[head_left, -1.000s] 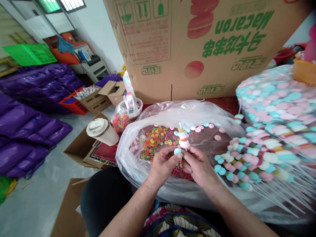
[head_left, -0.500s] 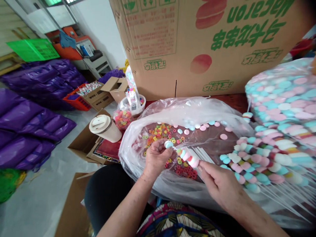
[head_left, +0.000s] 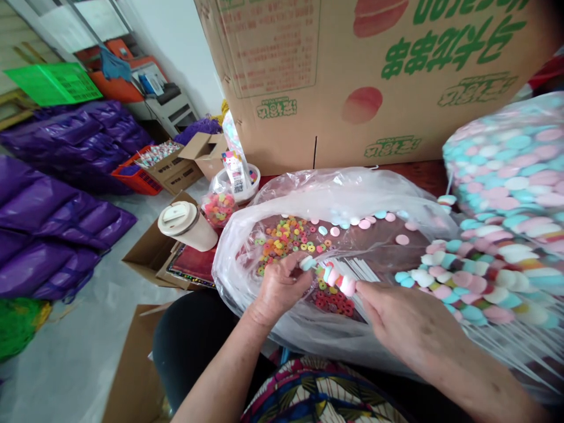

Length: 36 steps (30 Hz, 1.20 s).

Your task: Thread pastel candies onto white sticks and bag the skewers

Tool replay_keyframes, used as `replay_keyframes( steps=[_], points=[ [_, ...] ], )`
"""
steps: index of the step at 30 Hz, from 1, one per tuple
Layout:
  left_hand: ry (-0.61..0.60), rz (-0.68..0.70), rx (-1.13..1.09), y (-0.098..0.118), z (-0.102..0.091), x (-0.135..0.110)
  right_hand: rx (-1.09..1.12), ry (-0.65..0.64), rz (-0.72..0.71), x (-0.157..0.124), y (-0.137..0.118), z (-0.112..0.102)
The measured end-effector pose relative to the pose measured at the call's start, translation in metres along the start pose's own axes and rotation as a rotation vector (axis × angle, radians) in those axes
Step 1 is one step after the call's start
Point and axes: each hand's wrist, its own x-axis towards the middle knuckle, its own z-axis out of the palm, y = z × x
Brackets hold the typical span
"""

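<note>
Head view — left grip (head_left: 278,286) pinches marshmallow (head_left: 307,262), right grip (head_left: 403,320) clasps skewer (head_left: 338,280) — bag (head_left: 524,107) holds discs (head_left: 519,143).

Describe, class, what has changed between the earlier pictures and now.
The right hand has moved rightward, away from the left hand; its candy skewer has tipped from near upright to slanting leftward, toward the pale blue candy the left hand still holds. The lidded cup and large carton stayed put.

red tabletop (head_left: 196,266) beneath lidded cup (head_left: 196,230), clear plastic (head_left: 304,197) and printed carton (head_left: 304,126)
</note>
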Motion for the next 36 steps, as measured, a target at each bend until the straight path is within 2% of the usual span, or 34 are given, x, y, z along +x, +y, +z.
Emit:
replay_keyframes(
  steps=[3, 7, 13, 16, 18, 20, 23, 25, 29, 32, 36],
  points=[
    [-0.043, 0.056, 0.046, 0.000, -0.002, 0.001, -0.006, -0.077, 0.012, 0.001, -0.003, -0.012],
    [0.025, 0.057, 0.079, -0.002, 0.003, 0.000, -0.014, -0.065, 0.031, 0.004, -0.012, -0.012],
    [0.131, -0.015, 0.067, -0.003, 0.015, -0.004, 0.034, -0.031, 0.050, 0.009, -0.029, 0.005],
    [0.152, -0.032, 0.014, -0.005, 0.015, -0.003, 0.096, 0.014, 0.035, 0.015, -0.032, 0.020],
    [0.103, -0.085, -0.138, -0.007, 0.011, -0.001, 0.157, 0.065, 0.024, 0.019, -0.031, 0.029],
    [0.069, -0.209, -0.373, -0.008, 0.006, 0.004, 0.202, 0.112, 0.024, 0.021, -0.029, 0.036],
    [0.173, -0.389, -0.712, -0.008, 0.003, 0.015, 0.251, 0.179, -0.003, 0.022, -0.030, 0.041],
    [0.251, -0.443, -0.880, -0.007, 0.006, 0.022, 0.287, 0.238, -0.026, 0.021, -0.032, 0.043],
    [0.200, -0.523, -1.169, 0.005, 0.017, 0.029, 0.326, 0.303, -0.028, 0.022, -0.039, 0.046],
    [0.230, -0.522, -1.333, 0.018, 0.024, 0.027, 0.334, 0.291, -0.011, 0.023, -0.043, 0.047],
    [0.286, -0.554, -1.341, 0.029, 0.031, 0.023, 0.353, 0.261, -0.029, 0.025, -0.048, 0.044]
  ],
)
